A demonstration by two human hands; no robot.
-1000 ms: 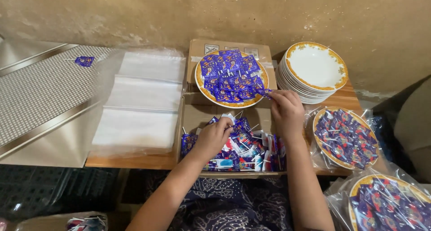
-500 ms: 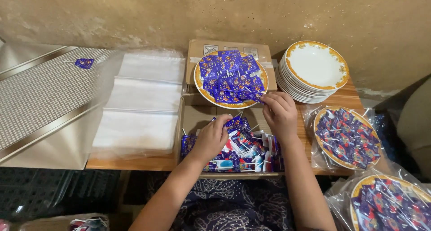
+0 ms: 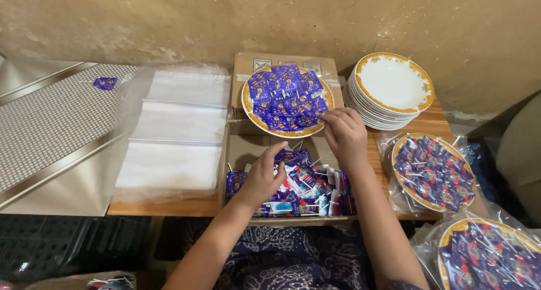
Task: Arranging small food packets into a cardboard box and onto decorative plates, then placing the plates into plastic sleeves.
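Observation:
A gold-rimmed plate (image 3: 251, 116) heaped with blue wrapped lollipops (image 3: 284, 96) rests on a cardboard box flap. My right hand (image 3: 345, 133) pinches a blue lollipop at the plate's lower right rim. My left hand (image 3: 263, 174) reaches down into an open cardboard box (image 3: 239, 146) full of loose wrapped lollipops (image 3: 307, 184), fingers curled around some of them. Both forearms come up from the bottom of the view.
A stack of empty gold-rimmed plates (image 3: 393, 89) stands at the right. Two filled plates in clear bags (image 3: 434, 171) (image 3: 487, 256) lie lower right. A pile of clear plastic bags (image 3: 174, 132) lies left of the box. A metal machine surface (image 3: 48, 121) with one blue lollipop (image 3: 105, 83) sits far left.
My right hand has moved up and left to the plate's rim with a lollipop. My left hand stays in the box, shifted a little.

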